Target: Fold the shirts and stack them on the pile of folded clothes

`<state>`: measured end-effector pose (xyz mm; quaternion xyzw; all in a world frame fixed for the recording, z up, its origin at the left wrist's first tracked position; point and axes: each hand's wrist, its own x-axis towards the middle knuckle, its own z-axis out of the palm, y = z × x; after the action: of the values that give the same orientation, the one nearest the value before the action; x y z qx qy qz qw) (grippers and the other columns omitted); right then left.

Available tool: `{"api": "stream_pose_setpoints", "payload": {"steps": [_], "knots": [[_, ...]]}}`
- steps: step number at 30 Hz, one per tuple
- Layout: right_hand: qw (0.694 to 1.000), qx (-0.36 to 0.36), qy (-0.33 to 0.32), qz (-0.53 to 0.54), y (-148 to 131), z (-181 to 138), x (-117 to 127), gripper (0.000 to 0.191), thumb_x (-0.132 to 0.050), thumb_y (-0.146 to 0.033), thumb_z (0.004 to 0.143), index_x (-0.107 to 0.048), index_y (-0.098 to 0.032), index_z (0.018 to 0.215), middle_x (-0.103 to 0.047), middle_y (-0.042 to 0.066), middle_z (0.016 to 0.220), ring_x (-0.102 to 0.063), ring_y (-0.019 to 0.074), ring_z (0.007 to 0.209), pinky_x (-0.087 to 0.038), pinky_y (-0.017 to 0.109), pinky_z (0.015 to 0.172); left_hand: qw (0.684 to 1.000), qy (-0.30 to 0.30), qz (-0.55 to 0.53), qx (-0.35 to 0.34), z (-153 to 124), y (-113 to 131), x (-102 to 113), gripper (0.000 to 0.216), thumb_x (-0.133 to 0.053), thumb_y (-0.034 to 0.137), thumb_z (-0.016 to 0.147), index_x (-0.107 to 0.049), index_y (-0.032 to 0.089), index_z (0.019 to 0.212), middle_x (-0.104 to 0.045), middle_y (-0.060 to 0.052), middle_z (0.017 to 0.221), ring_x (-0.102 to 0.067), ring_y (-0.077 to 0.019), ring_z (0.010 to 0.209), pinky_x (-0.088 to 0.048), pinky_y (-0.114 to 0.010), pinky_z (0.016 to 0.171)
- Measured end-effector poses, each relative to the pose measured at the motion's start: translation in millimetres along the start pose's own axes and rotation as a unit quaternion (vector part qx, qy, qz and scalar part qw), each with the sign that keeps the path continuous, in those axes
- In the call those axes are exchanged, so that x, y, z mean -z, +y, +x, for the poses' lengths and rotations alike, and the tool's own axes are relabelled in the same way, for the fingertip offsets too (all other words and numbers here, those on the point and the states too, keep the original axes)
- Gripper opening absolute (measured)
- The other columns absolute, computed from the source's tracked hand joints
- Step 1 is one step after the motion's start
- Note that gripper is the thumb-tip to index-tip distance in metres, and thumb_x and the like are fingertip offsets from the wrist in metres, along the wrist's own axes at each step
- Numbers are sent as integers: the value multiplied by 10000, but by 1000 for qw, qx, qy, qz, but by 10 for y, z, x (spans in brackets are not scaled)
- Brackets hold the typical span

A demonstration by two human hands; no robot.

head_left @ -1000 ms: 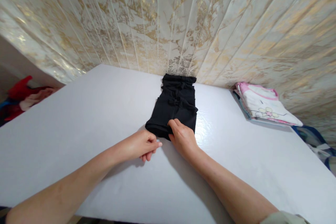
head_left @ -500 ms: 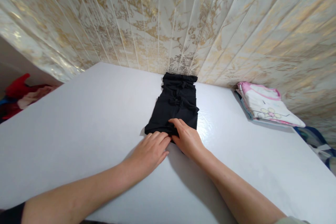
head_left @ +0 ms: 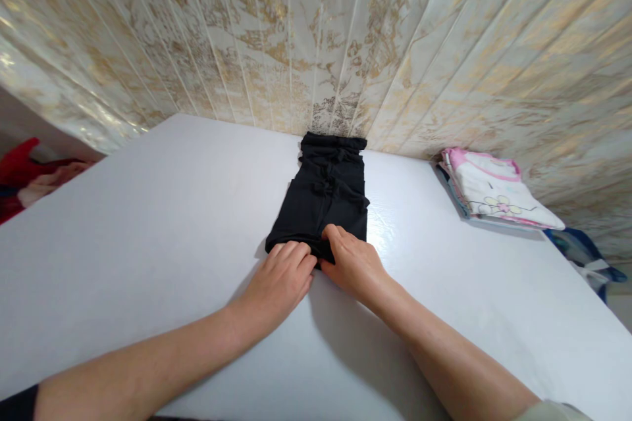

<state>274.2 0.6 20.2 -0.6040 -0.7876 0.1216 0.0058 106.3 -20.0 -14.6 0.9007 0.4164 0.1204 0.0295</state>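
A black garment (head_left: 320,200), narrow and wrinkled, lies lengthwise on the white table (head_left: 197,197), its far end close to the curtain. Its kind does not show. At the near end the cloth is folded or rolled over. My left hand (head_left: 285,279) grips the left part of this near edge, fingers curled over it. Just to the right, my right hand (head_left: 353,260) has the same edge between thumb and fingers. The two hands almost touch, and the fingertips are partly hidden in the cloth.
A stack of folded clothes (head_left: 498,194), a white and pink top uppermost, lies at the right. A gold-patterned curtain (head_left: 257,33) hangs along the table's back edge. Red clothing (head_left: 37,171) is beyond the left edge, and blue cloth (head_left: 585,260) beyond the right.
My right hand's fingers have curled in more closely on the black cloth at the near edge. The view has shifted slightly; the garment stays in place on the table.
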Motion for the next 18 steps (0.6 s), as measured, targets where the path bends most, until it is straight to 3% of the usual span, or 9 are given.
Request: {"api": "stream_pose_setpoints", "payload": {"steps": [5,10,14,18], "knots": [[998,-6,27,-63,-17,47,19,251,-462,-45,815,-508,-191,1012,-620,81,998,-601,224,905,-417,307,681,998,2,-18,-61,3,3,-26,93,-517,166,904,-607,166,925,-627,-71,999,-556,-235,973,-422,-406,904],[997,49,43,-41,45,44,-4,354,-495,-85,832,-517,-191,1170,-610,81,1061,-588,229,962,-435,331,786,998,-17,-11,-68,-22,46,-11,164,-589,244,882,-619,180,1031,-619,-58,986,-554,-239,959,-381,-436,946],[998,54,39,2,188,-182,-52,585,-558,-153,824,-387,-196,1382,-583,90,1146,-582,237,1012,-454,356,843,997,-27,-11,-65,-42,84,22,279,-628,289,864,-609,213,1132,-601,-62,1026,-541,-253,984,-379,-431,923],[996,35,71,32,305,-505,-161,531,-573,-136,798,-441,-186,1310,-559,105,1233,-547,248,1093,-453,383,897,997,-34,1,-64,-56,103,32,345,-615,277,873,-581,243,1214,-599,-68,1052,-539,-268,993,-386,-427,880]]}}
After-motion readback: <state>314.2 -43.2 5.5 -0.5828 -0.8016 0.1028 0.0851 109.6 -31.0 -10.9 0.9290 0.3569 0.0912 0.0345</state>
